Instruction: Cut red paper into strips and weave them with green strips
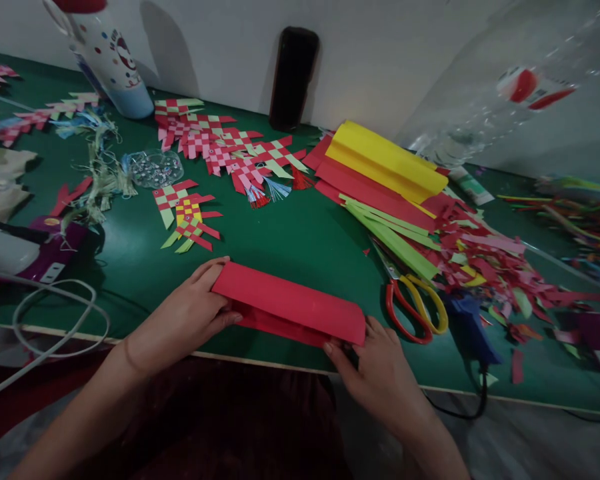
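Observation:
A folded sheet of red paper [290, 297] is stretched between my two hands above the table's front edge. Its upper layer curves over, and a lower layer shows beneath. My left hand [205, 303] grips its left end, thumb on the near side. At the right end my right hand [367, 357] pinches the paper, with some fingers hidden behind it. Scissors [413, 307] with one red and one yellow handle lie just right of my right hand. Beyond the red paper are small woven paper fish [187, 213] in red, yellow and pale green.
More woven fish [220, 147] lie near the wall, beside a dish of beads [155, 168]. A phone [294, 79] and a bottle [115, 67] stand behind. Yellow paper [385, 163], green strips [395, 233], scraps [490, 260] and a blue glue gun [473, 327] are at right. A white cable [55, 287] loops at left.

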A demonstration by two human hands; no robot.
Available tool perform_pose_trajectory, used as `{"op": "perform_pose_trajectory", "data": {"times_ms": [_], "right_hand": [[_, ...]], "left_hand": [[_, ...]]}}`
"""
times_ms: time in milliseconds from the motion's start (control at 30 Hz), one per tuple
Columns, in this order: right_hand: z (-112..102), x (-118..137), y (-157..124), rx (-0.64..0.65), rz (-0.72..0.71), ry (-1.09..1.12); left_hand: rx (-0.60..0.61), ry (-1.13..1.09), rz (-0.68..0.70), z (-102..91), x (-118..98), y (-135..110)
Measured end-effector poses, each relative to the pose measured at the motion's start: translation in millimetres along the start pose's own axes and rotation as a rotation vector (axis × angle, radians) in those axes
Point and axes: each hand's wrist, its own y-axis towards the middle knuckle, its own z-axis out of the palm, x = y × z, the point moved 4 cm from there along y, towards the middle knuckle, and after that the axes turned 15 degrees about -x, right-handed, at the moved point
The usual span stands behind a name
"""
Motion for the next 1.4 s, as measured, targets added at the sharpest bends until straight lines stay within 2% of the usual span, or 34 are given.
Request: {"op": "perform_pose_trajectory", "data": {"times_ms": [133,300,533,633,767,867,1033,1400], "right_hand": [[0,-1,3,0.011,0.015,-0.047],[-1,-1,5,-0.004,0.003,-0.044],[0,-3,5,-0.103,-0.061,0.005],[1,-4,5,-0.122,-0.07,0.019],[1,-4,5,-0.12,-0.084,0.003],[0,-2,6,-0.128,-0.087,0.018],[-1,1,6,-0.111,-0.08,-0.007],[0,-1,6,-0.06,-0.076,-0.026]], "left_hand": [[-0.022,0.027,0.018,2.1,0,-2],[-0.104,0.063,0.069,6.5,2,-10],[-0.282,0.22,0.078,-0.8,-15,-14],[-0.317,0.238,0.152,-5.1,-27,-16],[-0.365,0.128,0.328,-1.8,-49,-23],[-0.268,0.071,0.441,16.0,-65,-30],[-0.17,0.124,0.426,45.0,-67,-33],[-0.141,0.137,0.422,52.7,-62,-35]]}}
